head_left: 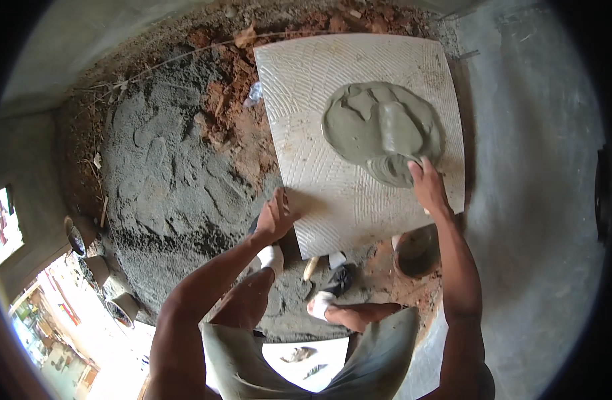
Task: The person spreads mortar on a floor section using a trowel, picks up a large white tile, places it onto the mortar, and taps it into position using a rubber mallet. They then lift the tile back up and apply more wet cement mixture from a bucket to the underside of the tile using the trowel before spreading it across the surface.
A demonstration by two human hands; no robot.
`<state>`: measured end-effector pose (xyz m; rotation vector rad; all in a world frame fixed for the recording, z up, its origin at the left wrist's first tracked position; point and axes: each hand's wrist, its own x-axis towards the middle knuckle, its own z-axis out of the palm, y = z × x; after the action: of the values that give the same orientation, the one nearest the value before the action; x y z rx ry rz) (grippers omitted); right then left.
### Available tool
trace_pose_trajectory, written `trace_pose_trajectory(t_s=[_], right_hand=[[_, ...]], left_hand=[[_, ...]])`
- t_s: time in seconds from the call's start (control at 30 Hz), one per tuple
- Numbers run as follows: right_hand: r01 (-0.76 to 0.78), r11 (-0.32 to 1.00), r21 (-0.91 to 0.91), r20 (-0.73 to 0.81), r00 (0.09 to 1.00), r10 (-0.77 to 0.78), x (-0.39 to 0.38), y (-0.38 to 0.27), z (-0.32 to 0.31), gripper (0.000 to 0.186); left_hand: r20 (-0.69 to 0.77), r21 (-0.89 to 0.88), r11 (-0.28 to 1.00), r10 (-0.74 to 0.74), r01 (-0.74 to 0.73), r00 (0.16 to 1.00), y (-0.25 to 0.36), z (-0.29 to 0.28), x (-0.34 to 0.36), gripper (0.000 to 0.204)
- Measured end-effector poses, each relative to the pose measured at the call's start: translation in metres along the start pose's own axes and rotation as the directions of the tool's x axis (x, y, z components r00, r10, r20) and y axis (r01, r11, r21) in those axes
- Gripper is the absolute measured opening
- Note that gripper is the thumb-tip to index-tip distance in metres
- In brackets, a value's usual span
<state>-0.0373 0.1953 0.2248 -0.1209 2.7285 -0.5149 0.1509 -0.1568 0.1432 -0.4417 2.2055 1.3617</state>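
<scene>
A large pale slab, its face covered in fine ridges like the back of a tile, lies tilted before me. On its upper right part sits a spread mound of wet grey mortar. My right hand is closed around the handle of a trowel, whose blade is coated in mortar and pressed into the mound; most of the handle is hidden in my grip. At the slab's left edge, my left hand is curled with its fingers and thumb gripping that edge.
Damp grey sand mix covers the floor at left, with reddish soil behind. A round bucket stands below the slab's right corner; several more buckets line the left. A grey wall rises at right. Another white slab lies between my legs.
</scene>
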Motion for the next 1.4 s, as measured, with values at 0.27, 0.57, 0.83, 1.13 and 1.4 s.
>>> trace_pose_trajectory(t_s=[0.27, 0.57, 0.83, 1.13, 1.4], right_hand=[[-0.441, 0.633, 0.636, 0.23, 0.891, 0.391, 0.043, -0.014, -0.006, 0.043], [-0.325, 0.819, 0.473, 0.643, 0.762, -0.069, 0.066, -0.113, 0.003, 0.035], [0.347, 0.935, 0.073, 0.689, 0.66, -0.299, -0.004, -0.091, 0.012, 0.03], [0.669, 0.681, -0.299, 0.42, 0.733, -0.535, 0.093, -0.152, 0.018, 0.034], [0.268, 0.959, 0.096, 0.341, 0.896, -0.285, 0.159, -0.236, 0.056, 0.047]], left_hand=[[-0.037, -0.188, 0.969, 0.157, -0.161, 0.987, -0.032, 0.007, -0.003, 0.085], [0.071, -0.511, 0.844, 0.234, -0.167, 0.97, -0.033, 0.0, 0.003, 0.074], [0.185, -0.587, 0.801, 0.278, -0.122, 0.943, -0.031, 0.006, -0.018, 0.077], [0.247, -0.583, 0.803, 0.323, -0.126, 0.914, -0.048, 0.016, -0.019, 0.075], [0.178, -0.501, 0.836, 0.354, -0.225, 0.918, -0.052, 0.021, -0.021, 0.072]])
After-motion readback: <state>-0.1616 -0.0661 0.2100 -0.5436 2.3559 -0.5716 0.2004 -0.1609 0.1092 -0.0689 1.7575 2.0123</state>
